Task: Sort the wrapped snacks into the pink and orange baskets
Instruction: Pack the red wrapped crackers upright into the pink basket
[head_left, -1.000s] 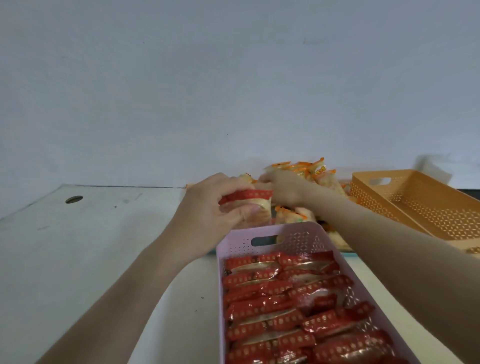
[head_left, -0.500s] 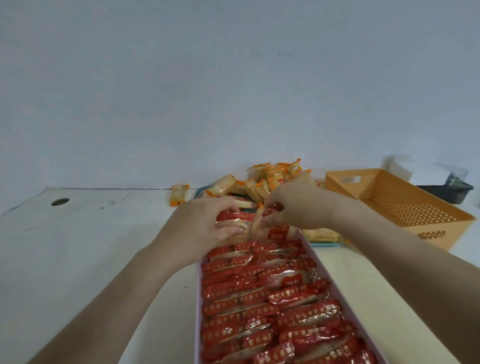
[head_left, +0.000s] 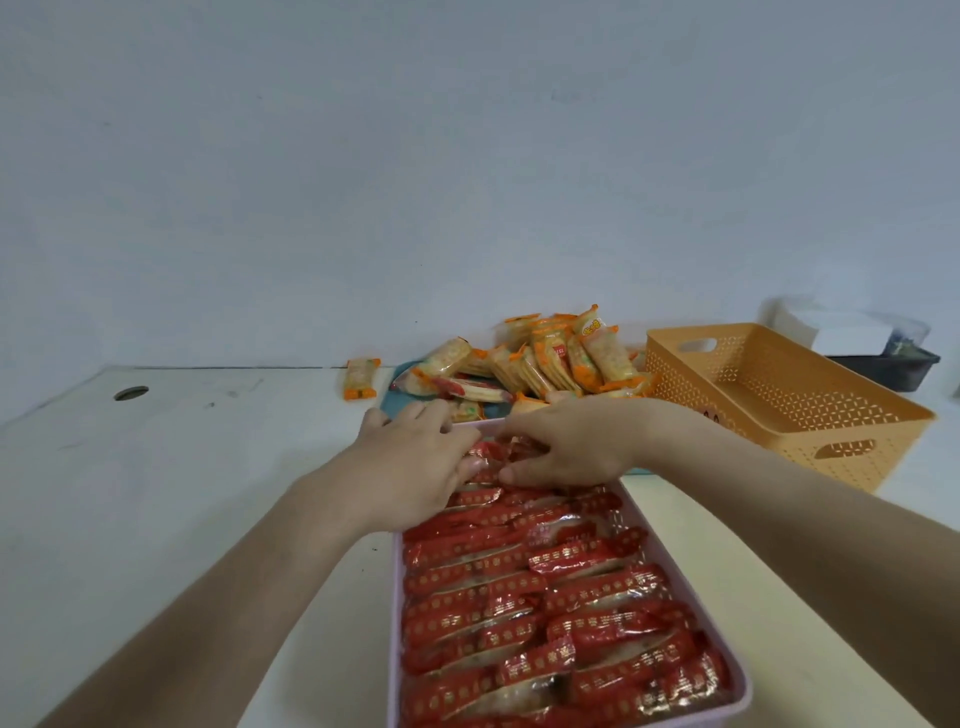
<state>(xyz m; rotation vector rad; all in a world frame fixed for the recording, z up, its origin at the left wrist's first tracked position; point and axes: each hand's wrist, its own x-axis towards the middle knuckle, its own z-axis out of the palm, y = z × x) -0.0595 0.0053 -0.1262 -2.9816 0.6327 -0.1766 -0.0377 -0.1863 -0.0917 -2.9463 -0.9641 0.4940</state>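
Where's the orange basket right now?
In the head view, the orange basket stands at the right, beside the snack pile and beyond the pink basket.

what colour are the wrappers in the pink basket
Red wrappers with small gold print; the head view shows it.

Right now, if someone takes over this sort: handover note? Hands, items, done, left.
Left hand and right hand: both on the red-wrapped snacks at the far end of the pink basket. Cannot tell whether either pinches one.
Done: pink basket packed with rows of red-wrapped snacks.
Orange basket: to the right, nothing visible inside.
Left: orange-wrapped snacks piled behind the pink basket, a stray one left of the pile, and one red snack lying in the pile.
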